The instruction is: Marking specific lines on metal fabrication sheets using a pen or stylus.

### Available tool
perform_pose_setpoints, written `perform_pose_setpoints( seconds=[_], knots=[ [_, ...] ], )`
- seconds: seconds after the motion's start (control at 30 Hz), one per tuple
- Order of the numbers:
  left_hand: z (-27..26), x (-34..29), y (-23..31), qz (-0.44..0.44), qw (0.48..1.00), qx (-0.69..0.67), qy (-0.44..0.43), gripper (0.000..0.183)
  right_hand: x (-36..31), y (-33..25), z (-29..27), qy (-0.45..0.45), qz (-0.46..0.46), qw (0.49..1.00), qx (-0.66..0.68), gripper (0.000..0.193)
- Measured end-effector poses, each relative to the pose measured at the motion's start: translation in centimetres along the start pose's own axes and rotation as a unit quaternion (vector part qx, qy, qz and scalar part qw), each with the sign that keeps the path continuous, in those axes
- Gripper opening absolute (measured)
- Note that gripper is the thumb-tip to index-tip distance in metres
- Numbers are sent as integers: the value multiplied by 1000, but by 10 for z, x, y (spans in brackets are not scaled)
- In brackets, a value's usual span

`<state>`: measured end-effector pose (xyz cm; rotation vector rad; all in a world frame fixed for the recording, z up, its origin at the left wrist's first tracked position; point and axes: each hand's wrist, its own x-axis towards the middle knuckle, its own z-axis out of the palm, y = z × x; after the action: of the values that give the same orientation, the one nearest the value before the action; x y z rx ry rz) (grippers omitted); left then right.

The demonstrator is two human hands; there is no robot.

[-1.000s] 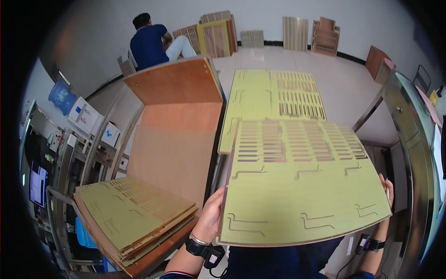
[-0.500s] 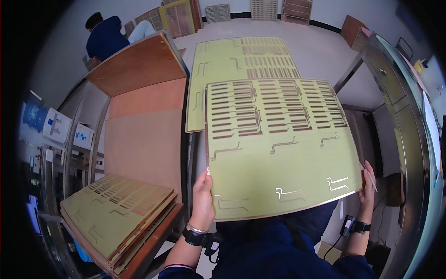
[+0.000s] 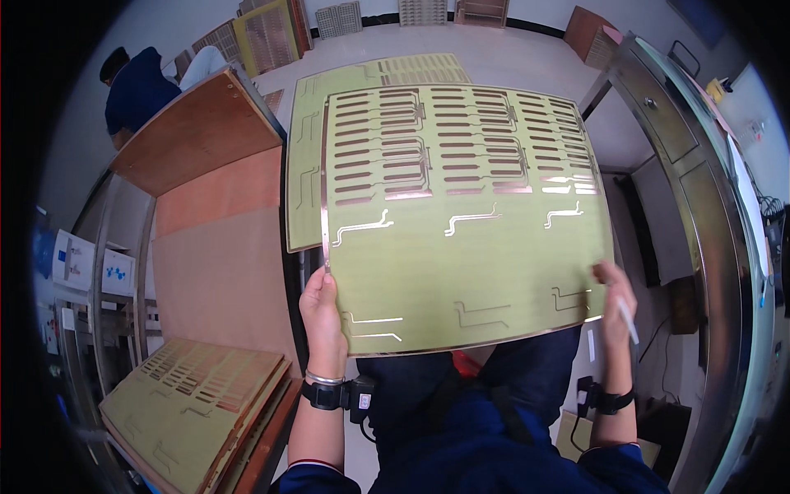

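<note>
A large pale-green circuit panel [image 3: 461, 263] with copper tracks is tilted in front of me, its lower edge just above my lap. My left hand [image 3: 323, 317] is closed on its left edge, thumb on the front face. At the lower right edge is my right hand [image 3: 615, 300], its fingertips smeared by motion. A thin white pen-like stick [image 3: 629, 319] lies in that hand, pointing down. Whether the right fingers touch the panel I cannot tell. Behind it, partly covered, lies another green panel [image 3: 306, 198] of the same kind.
To the left stands a rack with a brown board [image 3: 222, 255] and an upright wooden panel [image 3: 197, 123]. Several green panels are stacked [image 3: 181, 412] at the lower left. A metal workbench [image 3: 683, 156] runs along the right. A person in dark blue [image 3: 144, 90] sits at the far left.
The view has shifted, so the rack and benches sit farther left. The panel has tilted and its shine has moved to other tracks. My right hand has come inward over the panel's right edge.
</note>
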<state>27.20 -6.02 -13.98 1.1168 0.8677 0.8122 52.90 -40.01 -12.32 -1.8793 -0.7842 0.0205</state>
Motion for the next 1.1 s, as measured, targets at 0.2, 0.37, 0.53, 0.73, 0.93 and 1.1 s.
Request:
perform_pose_setpoints(
  seconds=[0.2, 0.37, 0.53, 0.73, 0.93, 1.1],
  knots=[
    [-1, 12, -11, 6, 1000, -1, 0, 27, -14, -47, 98, -199, -142, 969, -30, 30],
    [1, 6, -6, 3, 1000, 3, 5, 30, -13, -50, 110, -153, -202, 964, -76, 39],
    [-1, 6, -3, -5, 1000, 5, 9, 30, -11, -47, 111, -124, -232, 960, -100, 34],
    [2, 6, 1, -6, 1000, 14, 14, 31, -11, -47, 113, -112, -241, 958, -109, 33],
    [4, 5, 2, -8, 1000, 14, 18, 32, -12, -45, 118, -85, -248, 956, -133, 29],
    [1, 6, 0, -9, 1000, 12, 18, 31, -11, -46, 125, -55, -252, 953, -158, 26]
  ],
)
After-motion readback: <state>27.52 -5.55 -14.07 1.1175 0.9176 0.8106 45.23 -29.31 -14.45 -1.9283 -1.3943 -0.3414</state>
